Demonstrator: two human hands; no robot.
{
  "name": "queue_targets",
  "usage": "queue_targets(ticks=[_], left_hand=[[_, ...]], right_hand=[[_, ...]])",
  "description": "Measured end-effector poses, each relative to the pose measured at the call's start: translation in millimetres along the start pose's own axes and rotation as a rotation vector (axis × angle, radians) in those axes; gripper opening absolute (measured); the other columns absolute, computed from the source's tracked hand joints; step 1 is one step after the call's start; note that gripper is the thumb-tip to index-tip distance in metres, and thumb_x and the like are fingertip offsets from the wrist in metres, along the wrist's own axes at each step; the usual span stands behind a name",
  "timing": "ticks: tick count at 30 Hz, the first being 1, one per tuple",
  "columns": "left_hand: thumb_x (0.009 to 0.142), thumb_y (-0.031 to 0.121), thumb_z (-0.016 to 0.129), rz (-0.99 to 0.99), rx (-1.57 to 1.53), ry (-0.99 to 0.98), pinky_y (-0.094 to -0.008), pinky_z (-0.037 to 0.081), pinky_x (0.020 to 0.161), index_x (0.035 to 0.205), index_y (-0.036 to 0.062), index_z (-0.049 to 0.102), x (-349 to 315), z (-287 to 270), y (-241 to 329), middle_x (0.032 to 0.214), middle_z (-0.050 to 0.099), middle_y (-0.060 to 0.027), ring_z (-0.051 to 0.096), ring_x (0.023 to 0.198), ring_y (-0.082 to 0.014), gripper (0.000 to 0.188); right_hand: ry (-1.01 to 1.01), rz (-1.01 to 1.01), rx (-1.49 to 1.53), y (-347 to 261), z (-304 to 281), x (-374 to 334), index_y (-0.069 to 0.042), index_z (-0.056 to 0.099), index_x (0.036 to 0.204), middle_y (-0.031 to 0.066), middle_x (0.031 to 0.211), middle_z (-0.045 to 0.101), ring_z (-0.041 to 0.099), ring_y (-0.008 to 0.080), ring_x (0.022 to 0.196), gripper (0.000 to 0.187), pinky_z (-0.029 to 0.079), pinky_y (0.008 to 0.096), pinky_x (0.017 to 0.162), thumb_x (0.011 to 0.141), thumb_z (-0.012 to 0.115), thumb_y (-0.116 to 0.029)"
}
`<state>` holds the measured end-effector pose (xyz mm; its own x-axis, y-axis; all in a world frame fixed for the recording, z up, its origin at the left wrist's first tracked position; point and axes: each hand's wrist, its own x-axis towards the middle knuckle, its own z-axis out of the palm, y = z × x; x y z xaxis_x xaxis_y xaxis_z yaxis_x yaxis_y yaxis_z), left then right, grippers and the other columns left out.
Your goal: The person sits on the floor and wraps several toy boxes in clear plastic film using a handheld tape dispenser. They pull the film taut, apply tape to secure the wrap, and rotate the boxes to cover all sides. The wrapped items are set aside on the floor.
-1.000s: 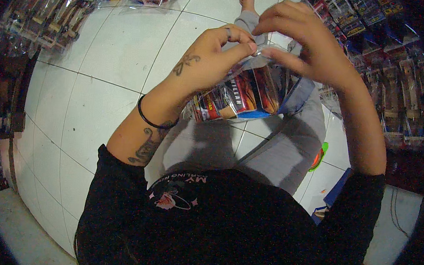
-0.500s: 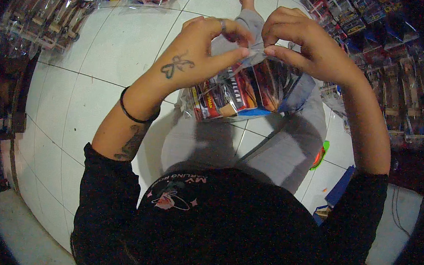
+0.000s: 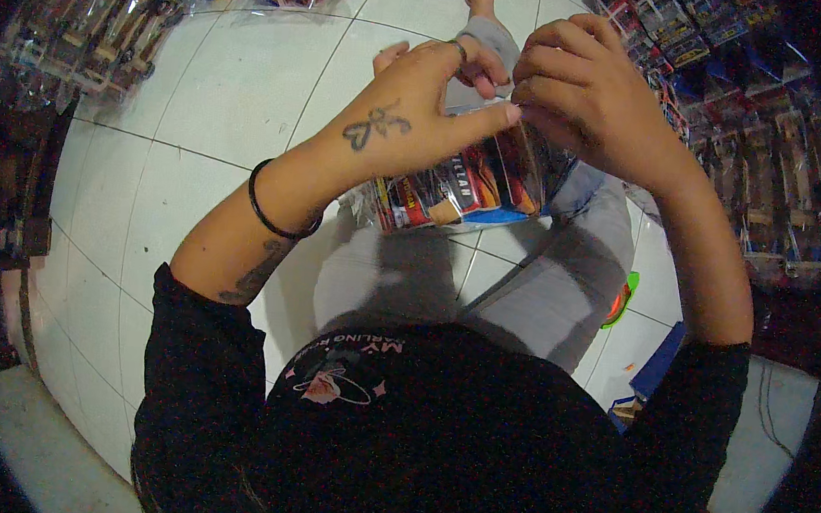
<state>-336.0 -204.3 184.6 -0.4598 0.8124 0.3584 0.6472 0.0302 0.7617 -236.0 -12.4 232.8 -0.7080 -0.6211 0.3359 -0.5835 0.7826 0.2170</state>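
Note:
A clear plastic bag with colourful printed packages inside, dark, red, yellow and blue, rests between my legs. My left hand comes over its top from the left, with the thumb stretched along the edge and the fingers curled, pinching the gathered plastic. My right hand meets it there with its fingers bent inward over the same plastic. The right fingertips are partly hidden behind the hand, and the exact grip at the meeting point is hard to see.
Plastic-wrapped packages are stacked at the far left, and more packages line the right. A green and orange object lies on the tiled floor by my right leg, near a blue flat piece.
My left hand has shifted right, its thumb now reaching under the right hand. The right hand has turned inward, its fingers curling more closely over the plastic. The bag stays in place.

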Motion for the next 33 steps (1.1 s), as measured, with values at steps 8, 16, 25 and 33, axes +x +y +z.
queue_targets(ticks=[8, 16, 25, 33], left_hand=[[0.080, 0.028, 0.071, 0.131, 0.282, 0.023, -0.0469, 0.020, 0.107, 0.087, 0.0133, 0.067, -7, -6, 6, 0.087, 0.064, 0.0005, 0.060, 0.092, -0.0162, 0.017], [0.079, 0.027, 0.071, 0.020, 0.380, -0.059, -0.0472, 0.017, 0.108, 0.087, 0.0150, 0.067, -20, -24, 7, 0.091, 0.063, 0.0028, 0.058, 0.097, -0.0150, 0.015], [0.085, 0.026, 0.066, 0.024, 0.149, -0.034, -0.0361, 0.031, 0.102, 0.096, 0.0092, 0.066, -9, -5, -6, 0.095, 0.066, -0.0013, 0.058, 0.103, -0.0146, 0.021], [0.087, 0.025, 0.063, -0.493, -0.544, -0.422, -0.0382, 0.034, 0.102, 0.100, 0.0076, 0.064, 8, -9, -11, 0.097, 0.067, -0.0038, 0.056, 0.105, -0.0155, 0.022]], right_hand=[[-0.201, 0.228, 0.243, 13, -23, 6, -0.006, 0.060, 0.084, 0.0055, 0.093, 0.058, 0.053, 0.0243, 0.098, 0.017, 0.036, 0.0388, 0.088, 0.074, 0.071, -0.014], [-0.059, 0.129, 0.295, 6, -1, -1, -0.005, 0.062, 0.083, 0.0055, 0.089, 0.059, 0.054, 0.0235, 0.094, 0.015, 0.037, 0.0375, 0.086, 0.074, 0.070, -0.015], [-0.055, 0.200, 0.410, 6, 0, 3, -0.005, 0.062, 0.085, 0.0068, 0.090, 0.060, 0.054, 0.0246, 0.096, 0.015, 0.037, 0.0374, 0.087, 0.075, 0.068, -0.014], [-0.017, -0.047, -0.049, 1, 10, -5, -0.011, 0.063, 0.089, 0.0006, 0.093, 0.060, 0.054, 0.0200, 0.098, 0.022, 0.039, 0.0395, 0.089, 0.070, 0.068, -0.021]])
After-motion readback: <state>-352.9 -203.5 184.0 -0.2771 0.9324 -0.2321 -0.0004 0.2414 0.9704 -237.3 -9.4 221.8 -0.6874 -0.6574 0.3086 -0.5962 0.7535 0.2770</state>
